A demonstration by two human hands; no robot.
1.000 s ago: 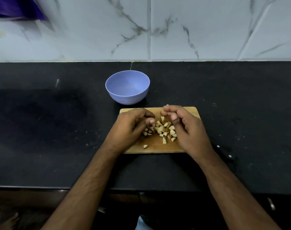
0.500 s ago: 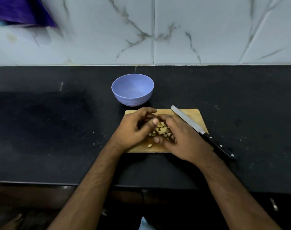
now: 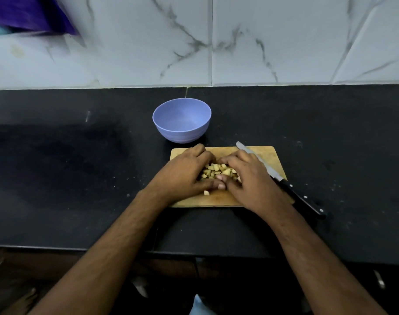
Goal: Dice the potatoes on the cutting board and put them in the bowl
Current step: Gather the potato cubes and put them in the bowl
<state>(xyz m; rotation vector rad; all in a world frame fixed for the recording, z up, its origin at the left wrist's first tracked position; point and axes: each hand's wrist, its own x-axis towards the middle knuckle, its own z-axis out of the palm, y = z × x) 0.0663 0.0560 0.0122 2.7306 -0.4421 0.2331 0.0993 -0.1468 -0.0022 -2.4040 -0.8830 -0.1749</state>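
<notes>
A small pile of diced potato (image 3: 219, 172) lies in the middle of the wooden cutting board (image 3: 265, 155). My left hand (image 3: 184, 176) and my right hand (image 3: 250, 180) cup the pile from either side, fingers curled round it and thumbs meeting at the near edge. One loose cube (image 3: 207, 192) sits just in front of my thumbs. The lilac bowl (image 3: 182, 120) stands empty right behind the board's left end.
A black-handled knife (image 3: 282, 180) lies diagonally across the board's right side, handle reaching onto the black counter (image 3: 80, 178). A marble-tiled wall rises behind. A purple thing (image 3: 30, 14) hangs at top left. The counter's front edge runs below my forearms.
My hands have drawn closer together around the potato pieces, gathering the scattered pieces into a tighter heap. The knife, hidden a second ago, now shows beside my right hand.
</notes>
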